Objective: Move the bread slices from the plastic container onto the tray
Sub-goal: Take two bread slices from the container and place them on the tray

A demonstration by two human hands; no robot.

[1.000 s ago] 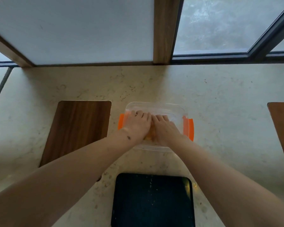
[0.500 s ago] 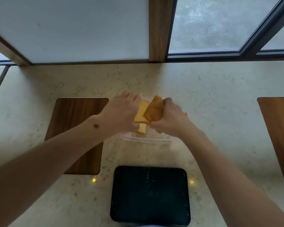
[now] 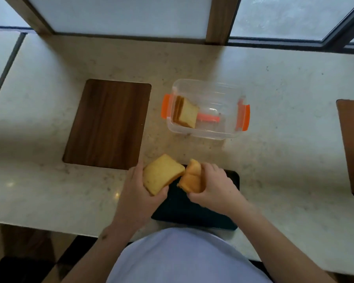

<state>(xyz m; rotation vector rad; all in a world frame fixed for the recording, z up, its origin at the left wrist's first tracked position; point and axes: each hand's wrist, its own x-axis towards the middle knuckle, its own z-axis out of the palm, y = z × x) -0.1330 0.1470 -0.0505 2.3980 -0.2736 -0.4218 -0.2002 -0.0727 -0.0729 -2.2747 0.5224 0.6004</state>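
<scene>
My left hand (image 3: pixel 138 193) grips a stack of yellow bread slices (image 3: pixel 160 173), flat face up, over the left far corner of the black tray (image 3: pixel 192 213). My right hand (image 3: pixel 216 186) holds another bunch of bread slices (image 3: pixel 191 178) by the crusts, just above the tray's far edge. The clear plastic container (image 3: pixel 207 131) with orange clips stands farther back on the counter. A few slices (image 3: pixel 185 115) lean against its left wall. The rest of the container holds no bread.
A dark wooden board (image 3: pixel 108 123) lies to the left of the container. Another wooden board (image 3: pixel 353 144) shows at the right edge. The pale stone counter (image 3: pixel 284 127) ends near my body. A window frame runs along the back.
Both hands reached into the container, lifted out bread slices and carried them toward me, down to the black tray. The container now shows only a few slices at its left side.
</scene>
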